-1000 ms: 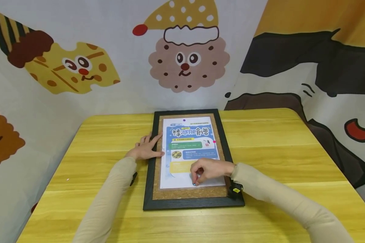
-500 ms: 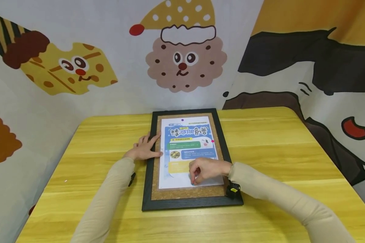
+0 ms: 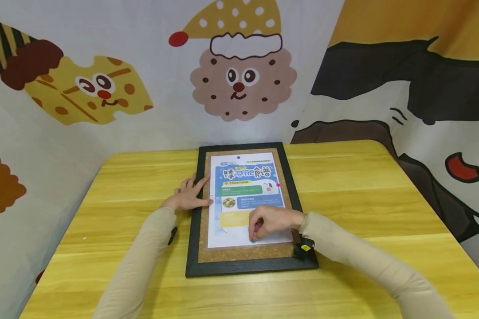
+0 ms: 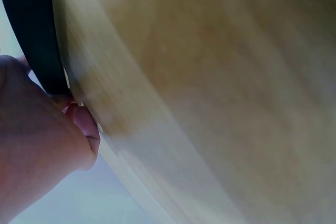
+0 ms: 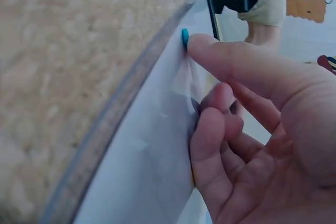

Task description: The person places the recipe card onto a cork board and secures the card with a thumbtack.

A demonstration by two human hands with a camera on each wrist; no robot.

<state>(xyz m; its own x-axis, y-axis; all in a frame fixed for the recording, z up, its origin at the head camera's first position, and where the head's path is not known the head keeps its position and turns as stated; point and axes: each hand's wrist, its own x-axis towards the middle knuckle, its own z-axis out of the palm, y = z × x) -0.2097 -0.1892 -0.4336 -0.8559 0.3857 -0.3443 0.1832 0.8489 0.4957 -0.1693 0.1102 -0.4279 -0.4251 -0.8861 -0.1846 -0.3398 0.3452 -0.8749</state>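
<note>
A printed poster (image 3: 245,175) lies on a cork board (image 3: 239,254) with a black frame (image 3: 251,266). My right hand (image 3: 273,219) is over the poster's lower part. Its thumb and fingers meet at a small teal push pin (image 5: 185,39) near the paper's bottom edge. In the right wrist view the thumb tip touches the pin, while the other fingers curl beside it; the index fingertip is hidden. My left hand (image 3: 189,195) rests spread over the frame's left side, its thumb reaching the poster's edge.
A purple pin (image 3: 238,157) sits at the poster's top and a pink pin (image 3: 278,185) at its right edge. The board lies on a yellow wood-grain table (image 3: 115,248). Behind stands a cartoon-printed curtain (image 3: 171,128). A tiny white scrap (image 3: 84,238) lies at the left.
The head view has shifted slightly. My right hand stays at nearly the same spot on the poster, with the teal pin at its fingertips. The left hand keeps its place on the frame.
</note>
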